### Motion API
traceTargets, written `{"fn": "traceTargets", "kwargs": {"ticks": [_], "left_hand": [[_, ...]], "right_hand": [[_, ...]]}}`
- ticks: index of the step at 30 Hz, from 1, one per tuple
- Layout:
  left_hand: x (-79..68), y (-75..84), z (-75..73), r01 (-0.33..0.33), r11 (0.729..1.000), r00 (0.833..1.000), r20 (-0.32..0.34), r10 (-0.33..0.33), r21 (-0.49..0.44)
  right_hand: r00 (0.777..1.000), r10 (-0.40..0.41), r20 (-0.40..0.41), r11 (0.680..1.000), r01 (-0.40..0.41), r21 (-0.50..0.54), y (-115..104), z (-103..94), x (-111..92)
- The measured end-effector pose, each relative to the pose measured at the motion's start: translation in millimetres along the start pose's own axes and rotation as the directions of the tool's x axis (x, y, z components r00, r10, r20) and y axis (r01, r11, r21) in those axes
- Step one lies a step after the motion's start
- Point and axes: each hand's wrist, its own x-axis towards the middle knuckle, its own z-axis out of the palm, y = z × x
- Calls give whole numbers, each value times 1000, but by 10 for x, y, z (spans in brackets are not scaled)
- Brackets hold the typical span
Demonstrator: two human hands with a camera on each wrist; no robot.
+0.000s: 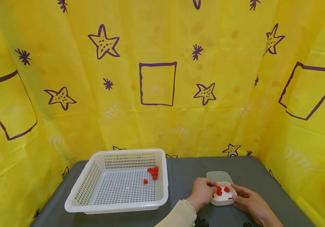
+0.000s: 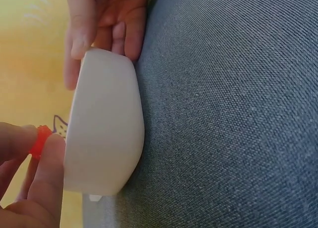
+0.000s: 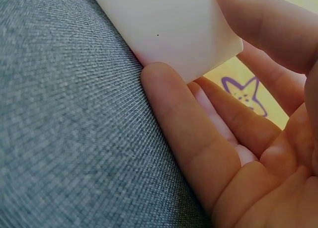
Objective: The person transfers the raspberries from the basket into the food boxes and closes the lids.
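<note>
My left hand (image 1: pixel 202 191) pinches a red raspberry (image 2: pixel 40 141) between thumb and finger, just above the near-left rim of a small white container (image 1: pixel 222 202). Several other raspberries (image 1: pixel 219 192) lie on the container's floor. On the opposite side, my right hand (image 1: pixel 249 202) holds the container by its corner. In the right wrist view the thumb presses near the rim, while another finger (image 3: pixel 171 101) reaches along the base, close to the tabletop. The container stands upright on the table.
A clear lid (image 1: pixel 218 176) lies directly behind the container. To the left stands a large white slotted basket (image 1: pixel 117 206), with several raspberries (image 1: pixel 155 172) gathered at its right side. The grey table (image 1: pixel 182 170) ends at a yellow curtain (image 1: pixel 162 132) on the back and sides.
</note>
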Motion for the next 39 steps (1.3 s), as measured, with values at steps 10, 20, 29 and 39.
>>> {"fn": "traceTargets", "kwargs": {"ticks": [10, 20, 29, 39], "left_hand": [[1, -19, -30, -31, 998, 998, 59, 34, -48], [-96, 148, -153, -13, 995, 996, 83, 21, -94], [-285, 782, -957, -206, 960, 967, 113, 230, -192], [-189, 1113, -2225, -231, 960, 961, 118, 250, -157]], "right_hand": [[1000, -14, 3, 1000, 14, -8, 16, 22, 12], [1000, 11, -17, 1000, -12, -15, -3, 60, -4], [999, 13, -43, 1000, -14, -26, -36, 68, -3], [998, 42, -47, 999, -43, -19, -31, 44, 5]]}}
